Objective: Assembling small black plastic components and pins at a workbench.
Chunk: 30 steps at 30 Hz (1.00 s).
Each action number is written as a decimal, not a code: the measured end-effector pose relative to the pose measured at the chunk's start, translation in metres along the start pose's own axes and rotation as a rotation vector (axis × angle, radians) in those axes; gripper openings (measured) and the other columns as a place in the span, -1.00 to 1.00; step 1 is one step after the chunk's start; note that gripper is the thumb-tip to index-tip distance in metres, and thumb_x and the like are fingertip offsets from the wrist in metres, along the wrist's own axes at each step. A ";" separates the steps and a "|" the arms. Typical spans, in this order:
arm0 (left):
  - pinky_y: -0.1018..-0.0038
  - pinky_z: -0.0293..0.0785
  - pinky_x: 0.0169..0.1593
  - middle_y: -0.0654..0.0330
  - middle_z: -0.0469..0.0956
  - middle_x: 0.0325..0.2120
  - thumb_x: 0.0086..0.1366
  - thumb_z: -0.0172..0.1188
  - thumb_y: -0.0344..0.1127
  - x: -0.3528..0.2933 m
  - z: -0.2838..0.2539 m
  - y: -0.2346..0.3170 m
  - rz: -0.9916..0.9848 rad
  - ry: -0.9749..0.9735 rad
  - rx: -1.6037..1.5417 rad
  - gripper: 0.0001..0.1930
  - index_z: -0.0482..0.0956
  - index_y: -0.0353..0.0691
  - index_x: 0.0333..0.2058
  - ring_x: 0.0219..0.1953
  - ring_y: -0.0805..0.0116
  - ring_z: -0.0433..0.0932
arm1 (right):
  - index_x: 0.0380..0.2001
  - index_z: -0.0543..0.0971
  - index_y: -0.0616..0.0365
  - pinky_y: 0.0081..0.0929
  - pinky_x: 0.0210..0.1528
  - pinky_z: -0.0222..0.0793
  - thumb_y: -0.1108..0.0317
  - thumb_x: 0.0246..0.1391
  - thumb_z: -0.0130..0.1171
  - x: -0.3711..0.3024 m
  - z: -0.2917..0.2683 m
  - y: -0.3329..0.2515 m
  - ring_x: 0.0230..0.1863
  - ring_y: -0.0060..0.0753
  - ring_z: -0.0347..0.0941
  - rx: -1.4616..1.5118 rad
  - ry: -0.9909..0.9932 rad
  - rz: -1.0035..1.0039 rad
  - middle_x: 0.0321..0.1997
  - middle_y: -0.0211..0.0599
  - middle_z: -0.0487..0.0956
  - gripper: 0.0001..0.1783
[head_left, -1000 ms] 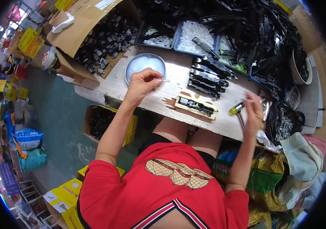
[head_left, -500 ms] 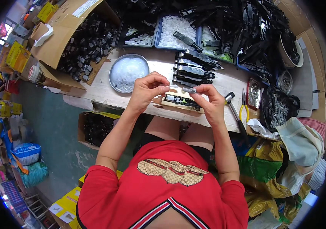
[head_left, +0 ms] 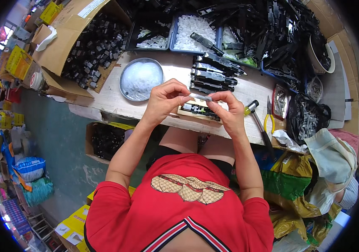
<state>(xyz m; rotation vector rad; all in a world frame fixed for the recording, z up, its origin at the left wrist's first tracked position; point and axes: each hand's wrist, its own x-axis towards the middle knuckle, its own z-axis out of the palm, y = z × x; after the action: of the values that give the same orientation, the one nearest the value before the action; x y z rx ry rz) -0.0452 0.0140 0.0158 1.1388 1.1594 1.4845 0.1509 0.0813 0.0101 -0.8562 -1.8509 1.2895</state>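
My left hand [head_left: 165,102] is closed, thumb and forefinger pinching a small whitish piece [head_left: 193,96]. Opposite it, my right hand [head_left: 228,112] pinches a small grey cylindrical part [head_left: 204,98]. The two parts meet end to end between my fingertips; whether one sits inside the other is too small to tell. Just below them on the bench lies a pale block-like holder [head_left: 185,113] with a black mechanism [head_left: 200,110] in it, partly covered by my right fingers. Behind my hands, several black-and-silver assemblies [head_left: 215,73] lie in a stacked row.
A round metal dish [head_left: 123,86] of translucent pieces stands left. At the back are a blue tray [head_left: 172,40] of white parts and heaped black parts [head_left: 278,38]. A hammer [head_left: 260,124] and yellow-handled pliers [head_left: 269,119] lie right. An open carton [head_left: 55,54] holds dark blocks.
My hands have drawn closer together. The whitish piece and the grey cylinder, apart before, now meet. The right hand has shifted slightly left.
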 end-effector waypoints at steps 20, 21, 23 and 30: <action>0.47 0.43 -0.34 0.15 0.50 -0.48 -0.08 0.18 -0.63 -0.001 0.029 -0.015 0.472 -0.150 0.529 -0.84 0.51 -0.32 -0.45 -0.39 0.26 0.49 | -0.39 0.57 0.13 -0.50 -0.24 0.13 0.50 -0.25 0.26 -0.010 -0.017 0.000 -0.33 -0.39 0.36 -0.294 -0.010 -0.245 -0.44 -0.40 0.47 -0.77; 0.47 0.43 -0.34 0.15 0.50 -0.48 -0.08 0.18 -0.63 -0.003 0.031 -0.017 0.471 -0.153 0.529 -0.84 0.51 -0.32 -0.45 -0.39 0.26 0.49 | -0.39 0.58 0.14 -0.52 -0.25 0.17 0.52 -0.27 0.26 -0.011 -0.018 0.001 -0.33 -0.38 0.36 -0.244 -0.020 -0.191 -0.43 -0.37 0.48 -0.76; 0.49 0.43 -0.37 0.15 0.50 -0.49 -0.05 0.17 -0.63 -0.005 0.033 -0.019 0.453 -0.088 0.517 -0.85 0.52 -0.31 -0.44 -0.42 0.27 0.49 | -0.39 0.58 0.14 -0.52 -0.26 0.18 0.52 -0.27 0.26 -0.012 -0.018 0.002 -0.33 -0.38 0.35 -0.256 -0.025 -0.196 -0.44 -0.37 0.48 -0.76; 0.51 0.42 -0.38 0.15 0.51 -0.47 -0.05 0.19 -0.62 -0.007 0.034 -0.026 0.329 -0.122 0.438 -0.82 0.54 -0.30 -0.40 -0.42 0.26 0.49 | -0.38 0.59 0.13 -0.50 -0.25 0.17 0.51 -0.27 0.26 -0.013 -0.020 0.006 -0.34 -0.37 0.36 -0.358 -0.041 -0.265 -0.45 -0.38 0.48 -0.75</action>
<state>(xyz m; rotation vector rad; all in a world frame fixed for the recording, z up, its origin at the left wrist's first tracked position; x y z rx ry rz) -0.0078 0.0165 -0.0064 1.7645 1.2933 1.4100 0.1754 0.0815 0.0068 -0.7343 -2.1831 0.8317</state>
